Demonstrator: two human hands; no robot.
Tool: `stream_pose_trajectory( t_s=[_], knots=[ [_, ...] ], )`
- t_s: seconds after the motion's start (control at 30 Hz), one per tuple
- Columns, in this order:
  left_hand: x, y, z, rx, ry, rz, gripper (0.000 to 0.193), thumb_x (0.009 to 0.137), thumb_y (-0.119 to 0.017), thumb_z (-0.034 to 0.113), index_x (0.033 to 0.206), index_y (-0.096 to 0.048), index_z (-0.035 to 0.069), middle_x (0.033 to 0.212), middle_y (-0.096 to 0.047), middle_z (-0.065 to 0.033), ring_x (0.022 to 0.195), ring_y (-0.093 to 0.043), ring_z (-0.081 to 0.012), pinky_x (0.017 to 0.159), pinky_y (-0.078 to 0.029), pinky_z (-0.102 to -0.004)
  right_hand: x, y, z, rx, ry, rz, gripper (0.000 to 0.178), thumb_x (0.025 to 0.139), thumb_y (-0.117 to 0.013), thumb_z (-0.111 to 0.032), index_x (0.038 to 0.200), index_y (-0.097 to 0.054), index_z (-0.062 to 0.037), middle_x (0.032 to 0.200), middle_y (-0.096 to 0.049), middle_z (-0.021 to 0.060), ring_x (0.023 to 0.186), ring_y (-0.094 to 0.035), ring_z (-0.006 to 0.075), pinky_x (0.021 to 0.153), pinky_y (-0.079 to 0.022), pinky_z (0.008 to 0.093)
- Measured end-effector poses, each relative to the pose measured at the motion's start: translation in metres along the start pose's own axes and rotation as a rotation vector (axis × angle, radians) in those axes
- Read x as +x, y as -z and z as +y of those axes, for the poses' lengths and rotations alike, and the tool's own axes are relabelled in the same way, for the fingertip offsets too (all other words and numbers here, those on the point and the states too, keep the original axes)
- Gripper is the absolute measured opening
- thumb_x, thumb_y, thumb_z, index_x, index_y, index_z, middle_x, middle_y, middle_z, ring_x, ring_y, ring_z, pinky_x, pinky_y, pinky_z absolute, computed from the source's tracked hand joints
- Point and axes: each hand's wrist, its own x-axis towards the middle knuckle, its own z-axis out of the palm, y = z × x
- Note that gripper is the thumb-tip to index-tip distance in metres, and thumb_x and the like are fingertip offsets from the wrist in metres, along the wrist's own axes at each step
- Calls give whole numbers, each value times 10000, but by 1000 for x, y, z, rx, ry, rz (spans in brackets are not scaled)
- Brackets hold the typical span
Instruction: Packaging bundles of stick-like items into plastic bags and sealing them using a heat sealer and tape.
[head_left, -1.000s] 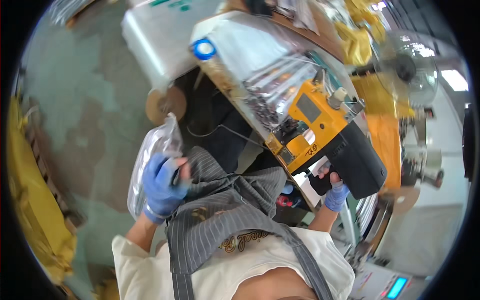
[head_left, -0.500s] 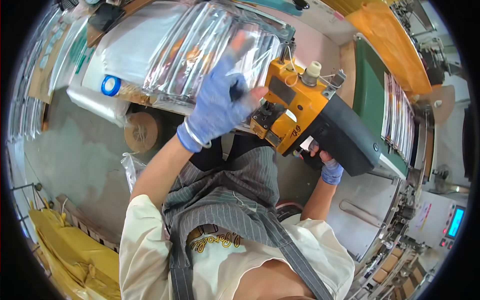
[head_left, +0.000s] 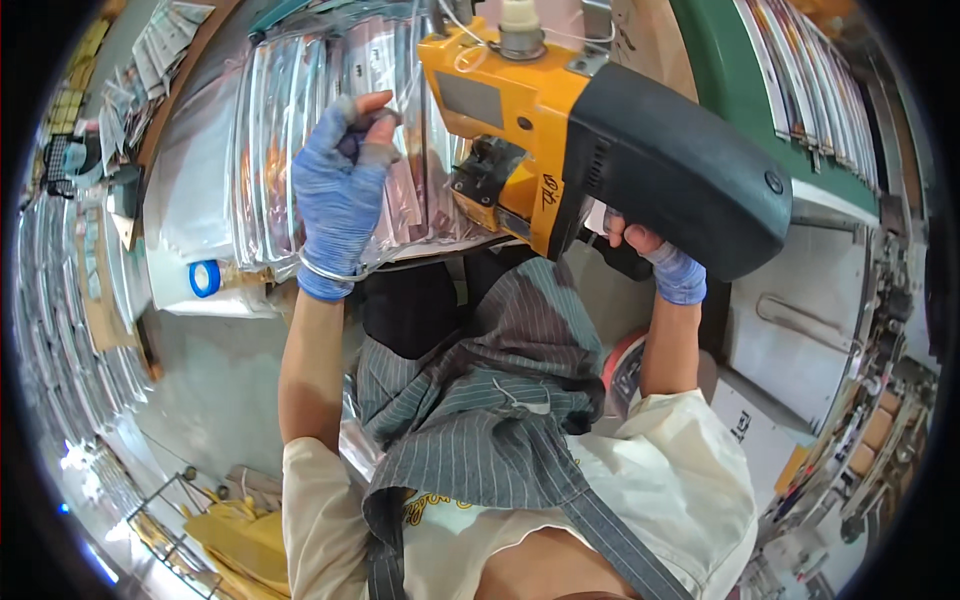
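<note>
A yellow and black portable bag-closing sewing machine [head_left: 525,125] is held up in front of me, tilted over the near edge of the packs. My right hand [head_left: 655,255], in a blue glove with bare fingertips, is wrapped round its grip beneath the black housing; most of the grip is hidden. Left of the machine, my left hand [head_left: 345,190] in a blue glove is over the clear plastic-wrapped packs [head_left: 270,150]. Its fingers are curled, with thumb and forefinger drawn close together. What lies between them, if anything, is too small to make out.
A roll of blue tape [head_left: 205,279] sits at the table's near left corner. Beyond the machine, a row of thin packs [head_left: 800,70] stands on a green surface [head_left: 730,100]. Metal machinery [head_left: 880,400] lines the right side. A yellow cloth [head_left: 240,540] lies at lower left.
My left hand has moved left, away from the sewing machine's head, and its spread fingers have curled in. My right hand still grips the machine. The whole view has shifted and turned.
</note>
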Motion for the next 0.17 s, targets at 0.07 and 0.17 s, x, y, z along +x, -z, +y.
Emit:
stream_pose_trajectory(
  t_s=[0.07, 0.17],
  knots=[
    [0, 1, -2, 28, 49, -15, 166, 853, -568, 46, 1010, -614, 17, 781, -578, 15, 642, -483, -22, 587, -417, -162, 0, 0, -2, 116, -34, -24, 502, 863, -468, -366, 1306, -360, -156, 1336, -393, 19, 1190, -427, 168, 1006, -348, 350],
    [1, 6, -6, 25, 105, -57, 168, 877, -551, 85, 1013, -638, 40, 750, -572, 15, 606, -479, -32, 563, -411, -165, 2, 1, -3, 426, -72, -138, 596, 846, -511, -395, 1345, -298, -149, 1395, -327, 24, 1213, -410, 177, 1021, -336, 373]
  ],
)
